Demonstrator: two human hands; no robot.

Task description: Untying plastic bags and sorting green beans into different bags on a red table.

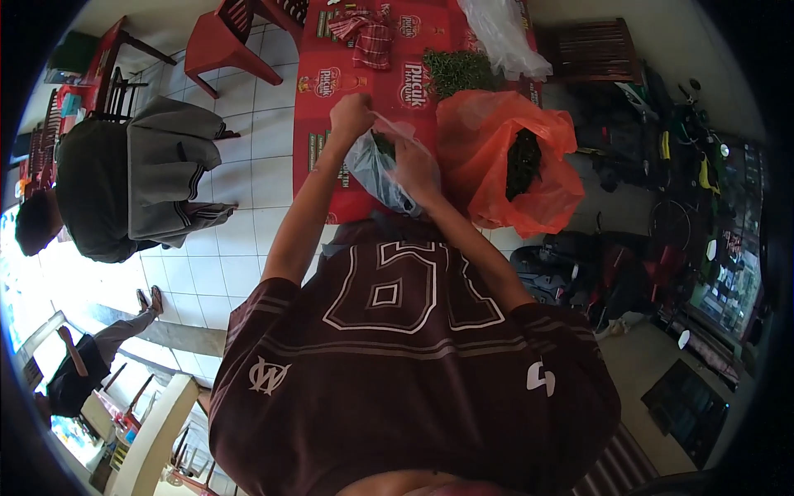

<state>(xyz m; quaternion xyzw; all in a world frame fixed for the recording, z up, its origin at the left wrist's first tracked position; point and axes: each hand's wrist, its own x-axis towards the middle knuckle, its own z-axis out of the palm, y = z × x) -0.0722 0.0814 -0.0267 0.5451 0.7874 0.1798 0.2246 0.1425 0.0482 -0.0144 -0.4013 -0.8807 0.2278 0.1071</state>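
Note:
A clear plastic bag (379, 175) with dark green leaves (384, 145) inside stands at the near edge of the red-covered table. My left hand (353, 117) is closed in a fist on the bag's rim and pulls it out taut to the upper left. Against the bag's right side, my right hand (416, 171) has its fingers bent at the mouth and grips the plastic; its fingertips are partly hidden. Right beside it is an open orange plastic bag (475, 157), holding more dark green leaves (523, 164). Beyond these lies a heap of thin green sprigs (459, 73).
The red table cover (331, 112) carries a checkered cloth (364, 40) and a loose clear plastic sheet or bag (500, 37). A red plastic chair (222, 48) stands left of the table. One person (95, 190) is farther left; motorbikes (612, 264) are parked right.

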